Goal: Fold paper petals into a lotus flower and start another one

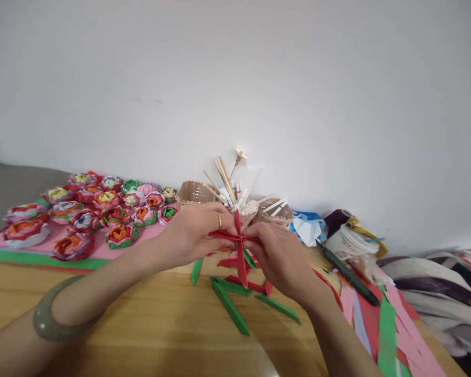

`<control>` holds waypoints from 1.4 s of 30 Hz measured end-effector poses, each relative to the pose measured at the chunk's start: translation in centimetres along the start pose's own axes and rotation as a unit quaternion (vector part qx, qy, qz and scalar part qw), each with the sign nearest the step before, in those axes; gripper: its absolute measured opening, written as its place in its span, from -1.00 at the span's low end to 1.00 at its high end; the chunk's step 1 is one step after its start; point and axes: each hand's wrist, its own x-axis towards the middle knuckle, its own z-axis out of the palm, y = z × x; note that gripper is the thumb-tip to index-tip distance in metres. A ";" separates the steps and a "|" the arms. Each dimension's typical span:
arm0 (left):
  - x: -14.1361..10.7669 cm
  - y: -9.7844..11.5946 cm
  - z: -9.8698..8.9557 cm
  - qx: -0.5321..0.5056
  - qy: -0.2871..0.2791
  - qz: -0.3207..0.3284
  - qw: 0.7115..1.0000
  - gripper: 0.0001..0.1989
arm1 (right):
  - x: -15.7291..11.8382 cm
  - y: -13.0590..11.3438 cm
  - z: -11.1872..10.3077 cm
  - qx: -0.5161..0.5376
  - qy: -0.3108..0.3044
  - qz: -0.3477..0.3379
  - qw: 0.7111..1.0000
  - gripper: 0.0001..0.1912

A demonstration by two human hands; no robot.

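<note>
Between my two hands, above the table, is a red folded-paper cross (240,259) with narrow pointed arms. My left hand (198,230) pinches its left arm between thumb and fingers. On the opposite side, my right hand (280,251) pinches the right arm. One arm points up and another hangs down toward me. Under it, green folded paper strips (231,309) and red folded strips (255,285) lie loose on the wooden table (149,319).
Several layered paper flowers (121,235) stand on pink and green sheets (102,252) at left. Behind my hands are a plastic basket (194,192), sticks (224,175) and markers. At right lie a white cup (349,243), a dark green long tool (353,277) and coloured paper strips (387,335).
</note>
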 end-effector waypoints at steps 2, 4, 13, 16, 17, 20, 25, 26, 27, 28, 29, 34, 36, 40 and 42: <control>-0.7 0.6 -0.1 -0.025 0.005 -0.008 1.000 -0.91 | -0.4 -0.8 -0.1 -0.006 -0.006 -0.020 1.000 -0.80; -1.5 1.2 0.1 -0.043 0.011 -0.015 0.999 -0.90 | -1.0 -1.6 -0.2 -0.014 -0.002 -0.035 0.999 -0.78; -5.5 3.2 1.7 -0.181 0.002 -0.158 0.971 -0.94 | -4.0 -4.1 1.5 0.021 0.020 -0.061 0.998 -0.80; -6.8 2.6 1.7 -0.139 -0.009 -0.142 0.980 -0.93 | -5.3 -4.5 2.7 0.039 -0.010 -0.018 0.999 -0.84; -7.4 2.4 1.8 -0.133 -0.008 -0.127 0.983 -0.91 | -5.8 -4.6 3.1 0.040 -0.019 -0.009 0.999 -0.83; -9.0 2.1 2.0 -0.113 -0.031 -0.099 0.988 -0.88 | -7.4 -5.0 4.3 0.044 -0.026 -0.010 0.999 -0.80; -11.4 2.4 2.5 -0.085 -0.080 -0.089 0.989 -0.83 | -9.0 -5.9 5.6 0.071 -0.046 -0.033 0.996 -0.71; -11.7 2.4 2.6 -0.063 -0.094 -0.089 0.990 -0.83 | -9.1 -6.1 5.9 0.077 -0.056 -0.027 0.995 -0.71; -12.0 2.3 2.7 -0.038 -0.113 -0.092 0.989 -0.83 | -9.1 -6.2 6.2 0.081 -0.069 -0.020 0.994 -0.72; -12.3 2.1 2.8 -0.013 -0.138 -0.095 0.986 -0.84 | -9.1 -6.3 6.4 0.083 -0.082 -0.015 0.993 -0.75; -12.5 2.0 2.8 0.008 -0.164 -0.098 0.981 -0.85 | -9.1 -6.3 6.7 0.084 -0.096 -0.012 0.992 -0.78; -13.4 0.9 2.4 0.012 -0.206 -0.140 0.968 -0.67 | -9.2 -5.9 6.8 0.089 -0.147 0.010 0.985 -0.66; -13.3 0.5 2.1 -0.024 -0.180 -0.193 0.964 -0.68 | -9.1 -5.4 6.4 0.093 -0.113 0.033 0.989 -0.67; -12.1 0.2 1.7 0.000 -0.130 -0.314 0.940 -0.68 | -8.1 -4.7 5.8 0.121 -0.034 0.091 0.988 -0.75; -11.2 0.4 1.8 0.031 -0.149 -0.337 0.929 -0.69 | -7.2 -4.7 5.8 0.128 -0.054 0.107 0.984 -0.79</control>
